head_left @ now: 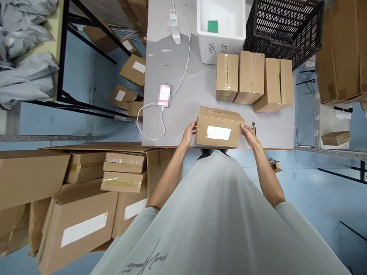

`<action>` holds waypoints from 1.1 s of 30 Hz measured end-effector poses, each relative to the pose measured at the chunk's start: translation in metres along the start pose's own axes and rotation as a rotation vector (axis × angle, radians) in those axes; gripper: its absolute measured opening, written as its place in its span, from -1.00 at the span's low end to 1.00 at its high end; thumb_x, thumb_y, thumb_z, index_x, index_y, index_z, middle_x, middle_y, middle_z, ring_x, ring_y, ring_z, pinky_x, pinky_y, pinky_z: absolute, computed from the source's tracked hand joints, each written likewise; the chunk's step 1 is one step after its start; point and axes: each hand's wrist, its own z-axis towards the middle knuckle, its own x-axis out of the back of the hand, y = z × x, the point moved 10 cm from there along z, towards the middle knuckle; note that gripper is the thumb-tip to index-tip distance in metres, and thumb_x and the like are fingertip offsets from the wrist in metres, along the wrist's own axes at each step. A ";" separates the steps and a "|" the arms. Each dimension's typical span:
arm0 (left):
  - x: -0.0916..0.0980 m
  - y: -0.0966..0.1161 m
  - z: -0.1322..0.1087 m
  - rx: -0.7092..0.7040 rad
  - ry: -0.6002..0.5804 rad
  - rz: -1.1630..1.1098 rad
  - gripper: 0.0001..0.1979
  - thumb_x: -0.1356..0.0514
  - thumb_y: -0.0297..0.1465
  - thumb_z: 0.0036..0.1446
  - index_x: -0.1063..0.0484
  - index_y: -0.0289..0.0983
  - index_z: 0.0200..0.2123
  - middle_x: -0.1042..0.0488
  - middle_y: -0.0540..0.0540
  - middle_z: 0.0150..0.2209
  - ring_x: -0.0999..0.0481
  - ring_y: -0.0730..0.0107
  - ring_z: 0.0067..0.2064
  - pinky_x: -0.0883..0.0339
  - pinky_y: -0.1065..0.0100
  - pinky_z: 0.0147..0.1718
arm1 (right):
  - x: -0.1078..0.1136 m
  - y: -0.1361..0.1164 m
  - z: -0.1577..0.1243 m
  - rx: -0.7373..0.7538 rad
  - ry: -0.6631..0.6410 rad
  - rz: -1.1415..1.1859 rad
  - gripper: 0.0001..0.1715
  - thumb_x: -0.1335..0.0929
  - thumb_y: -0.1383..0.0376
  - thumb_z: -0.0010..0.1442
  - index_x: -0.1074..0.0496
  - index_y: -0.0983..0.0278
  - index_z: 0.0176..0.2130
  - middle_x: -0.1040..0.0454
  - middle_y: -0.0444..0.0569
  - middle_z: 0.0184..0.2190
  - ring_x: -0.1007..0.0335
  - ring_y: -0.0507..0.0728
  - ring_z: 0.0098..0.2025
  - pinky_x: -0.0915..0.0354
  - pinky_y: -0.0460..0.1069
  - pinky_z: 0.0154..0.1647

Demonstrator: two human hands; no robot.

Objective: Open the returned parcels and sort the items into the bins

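Observation:
A cardboard box (219, 118) with a white label (218, 133) on its near side is at the front edge of the grey table. My left hand (189, 134) grips its left end, and my right hand (249, 133) holds its right end, near the upper corner. Just right of my right hand lies a yellow-and-black box cutter (254, 128), partly hidden by my fingers. Behind the held box, three taped cardboard boxes stand side by side: a left one (227, 76), a middle one (249, 77) and a right one (273, 85).
A white bin (208, 47) with a small green box (212, 26) inside and a black crate (283, 42) stand at the back. A cable runs from a power strip (174, 27) toward a blurred device (164, 95). Cardboard boxes (83, 214) fill a large carton at my left.

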 end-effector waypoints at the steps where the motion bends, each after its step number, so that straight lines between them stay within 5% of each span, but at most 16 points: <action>1: 0.001 0.000 0.000 -0.006 0.005 0.005 -0.30 -0.06 0.02 0.43 -0.59 -0.19 0.41 -0.54 -0.22 0.48 -0.56 -0.10 0.40 -0.48 -0.05 0.34 | 0.000 0.001 0.000 -0.008 0.001 -0.001 -0.17 -0.63 -0.43 -0.01 -0.70 0.11 -0.07 -0.77 0.01 0.14 -0.60 0.36 0.35 -0.47 0.20 0.43; 20: 0.011 -0.003 0.004 -0.057 0.043 0.034 -0.40 -0.21 0.03 0.38 -0.68 -0.18 0.27 -0.63 -0.28 0.35 -0.66 0.01 0.17 -0.54 0.04 0.18 | 0.006 0.015 0.003 -0.057 0.055 0.003 -0.18 -0.62 -0.44 0.02 -0.68 0.15 -0.12 -0.79 0.06 0.06 -0.62 0.38 0.32 -0.50 0.25 0.43; 28: 0.017 -0.006 0.008 -0.179 0.100 0.219 -0.47 -0.34 0.07 0.36 -0.76 -0.21 0.11 -0.63 -0.24 0.00 -0.63 0.01 0.11 -0.52 0.00 0.25 | 0.007 0.017 0.001 -0.050 0.100 -0.025 -0.13 -0.54 -0.46 0.16 -0.72 0.18 0.00 -0.79 0.08 0.06 -0.68 0.36 0.26 -0.55 0.22 0.38; 33: 0.013 -0.009 0.004 -0.192 0.105 0.237 -0.39 -0.30 0.12 0.40 -0.70 -0.27 0.15 -0.60 -0.34 0.13 -0.60 -0.07 0.25 -0.48 -0.05 0.34 | 0.010 0.022 0.003 -0.081 0.121 -0.015 -0.17 -0.54 -0.41 0.21 -0.71 0.20 0.03 -0.79 0.09 0.08 -0.69 0.34 0.27 -0.56 0.21 0.39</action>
